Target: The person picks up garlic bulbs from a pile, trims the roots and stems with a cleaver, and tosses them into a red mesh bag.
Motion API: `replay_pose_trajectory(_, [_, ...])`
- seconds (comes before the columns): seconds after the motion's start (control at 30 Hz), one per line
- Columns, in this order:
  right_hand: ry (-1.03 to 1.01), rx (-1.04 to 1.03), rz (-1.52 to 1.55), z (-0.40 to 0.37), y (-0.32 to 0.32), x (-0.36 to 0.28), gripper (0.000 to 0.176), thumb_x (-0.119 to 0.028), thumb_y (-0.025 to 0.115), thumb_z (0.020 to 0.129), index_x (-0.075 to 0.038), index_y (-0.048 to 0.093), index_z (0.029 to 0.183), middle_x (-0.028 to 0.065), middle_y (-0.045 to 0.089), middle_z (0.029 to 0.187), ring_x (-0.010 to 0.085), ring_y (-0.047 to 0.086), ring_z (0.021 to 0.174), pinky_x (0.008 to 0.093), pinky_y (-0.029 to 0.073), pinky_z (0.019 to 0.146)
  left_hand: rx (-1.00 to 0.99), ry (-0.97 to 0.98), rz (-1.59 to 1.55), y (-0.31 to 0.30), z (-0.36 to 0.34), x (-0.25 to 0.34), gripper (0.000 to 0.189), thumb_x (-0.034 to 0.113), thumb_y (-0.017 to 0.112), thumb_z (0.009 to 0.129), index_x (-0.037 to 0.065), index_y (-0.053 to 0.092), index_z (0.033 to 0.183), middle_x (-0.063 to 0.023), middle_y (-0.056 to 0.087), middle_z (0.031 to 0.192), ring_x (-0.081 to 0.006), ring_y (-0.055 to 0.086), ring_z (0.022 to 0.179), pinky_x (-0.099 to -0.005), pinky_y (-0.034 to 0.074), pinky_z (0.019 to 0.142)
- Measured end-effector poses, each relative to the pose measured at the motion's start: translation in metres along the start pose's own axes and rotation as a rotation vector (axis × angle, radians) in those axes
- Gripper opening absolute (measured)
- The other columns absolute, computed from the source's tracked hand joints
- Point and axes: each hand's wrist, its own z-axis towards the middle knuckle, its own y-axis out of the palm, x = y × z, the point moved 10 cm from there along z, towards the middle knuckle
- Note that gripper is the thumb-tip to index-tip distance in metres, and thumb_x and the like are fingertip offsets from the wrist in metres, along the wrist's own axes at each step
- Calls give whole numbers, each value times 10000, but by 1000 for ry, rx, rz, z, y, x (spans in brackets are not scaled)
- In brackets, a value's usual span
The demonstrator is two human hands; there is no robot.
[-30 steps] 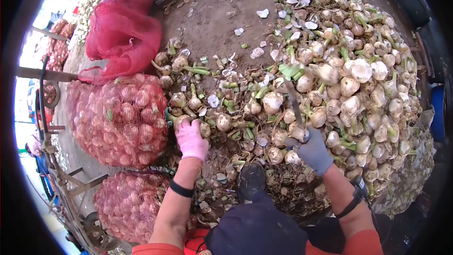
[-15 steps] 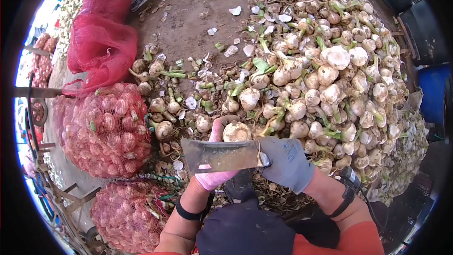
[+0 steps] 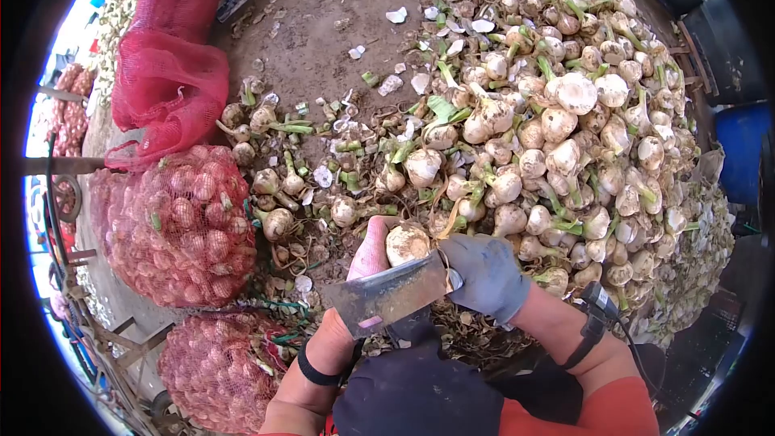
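My left hand [image 3: 365, 257], in a pink glove, holds a pale dirty onion bulb [image 3: 408, 243] up in front of me. My right hand [image 3: 487, 273], in a grey glove, grips a broad flat knife [image 3: 387, 294] whose blade lies across the underside of the bulb, pointing left and down. The blade covers most of my left hand. A large heap of similar bulbs with green stalks [image 3: 565, 137] spreads ahead and to the right.
Filled red mesh sacks of onions [image 3: 173, 226] [image 3: 218, 367] lie at the left, with an empty red net [image 3: 165, 85] behind them. Cut stalks and skins [image 3: 355, 125] litter the bare ground [image 3: 315, 40]. A blue barrel [image 3: 743, 149] stands at right.
My left hand picked a bulb off the ground and raised it. My right hand brought the knife from the heap across to the bulb, and the blade has tilted downward at its left end.
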Motion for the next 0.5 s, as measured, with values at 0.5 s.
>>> replay_pose_trajectory(0.5, [322, 224, 97, -11, -16, 64, 247, -193, 725, 757, -44, 633, 931, 178, 622, 718, 371, 631, 683, 405, 491, 584, 186, 182, -43, -27, 19, 25, 677, -18, 732, 719, 68, 408, 1308, -86, 566, 1104, -162, 594, 960, -300, 514, 886])
